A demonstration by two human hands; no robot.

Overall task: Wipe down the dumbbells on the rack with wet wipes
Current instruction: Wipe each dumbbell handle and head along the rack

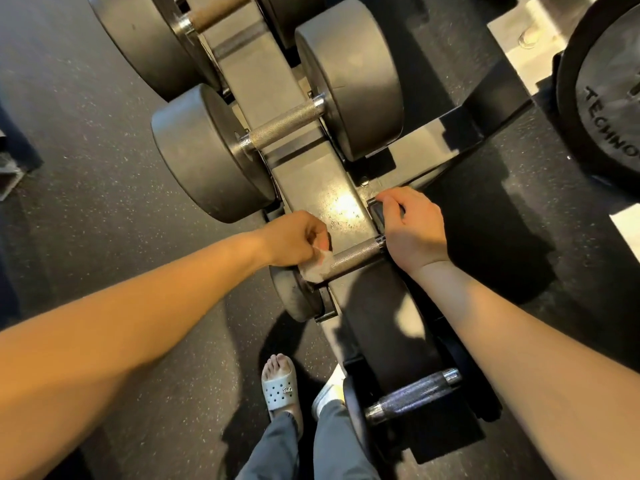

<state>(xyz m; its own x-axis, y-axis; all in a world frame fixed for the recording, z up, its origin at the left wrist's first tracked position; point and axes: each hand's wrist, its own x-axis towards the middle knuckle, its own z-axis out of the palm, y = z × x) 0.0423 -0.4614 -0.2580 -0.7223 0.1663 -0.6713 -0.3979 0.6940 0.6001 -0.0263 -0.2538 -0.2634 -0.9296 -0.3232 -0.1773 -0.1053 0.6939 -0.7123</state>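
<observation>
A small dumbbell lies across the grey rack in front of me, its knurled handle bare in the middle. My left hand pinches a white wet wipe against the handle's left end, next to the dark left head. My right hand curls over the dumbbell's right head, most of which it hides. A larger dumbbell sits on the rack just beyond.
More big dumbbells fill the far end of the rack. A smaller dumbbell lies nearest me at the lower right. A weight plate stands at the right edge. My sandalled feet stand on speckled rubber floor.
</observation>
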